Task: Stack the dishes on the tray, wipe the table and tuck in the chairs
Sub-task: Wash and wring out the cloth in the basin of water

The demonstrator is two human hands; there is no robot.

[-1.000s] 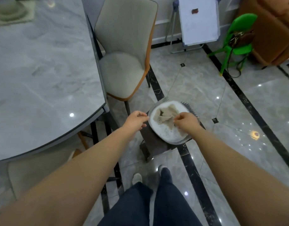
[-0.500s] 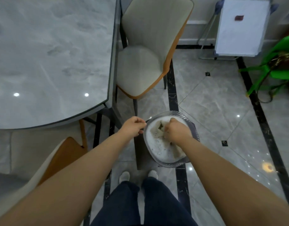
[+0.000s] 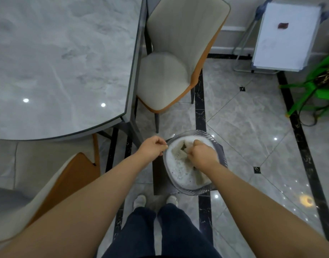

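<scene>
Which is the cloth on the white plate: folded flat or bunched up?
Bunched up. The cloth lies crumpled in uneven creases on the white plate, with the right hand gripping part of it.

A white board (image 3: 288,34) on a metal stand leans at the far wall. A green plastic chair (image 3: 319,88) stands right of it on the glossy tiled floor (image 3: 243,118).

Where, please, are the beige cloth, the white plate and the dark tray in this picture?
Beige cloth (image 3: 180,152), head view: bare folded part left of the right hand.
White plate (image 3: 178,172), head view: speckled bare surface near its lower left.
Dark tray (image 3: 159,175), head view: flat left part beside the plates.
</scene>
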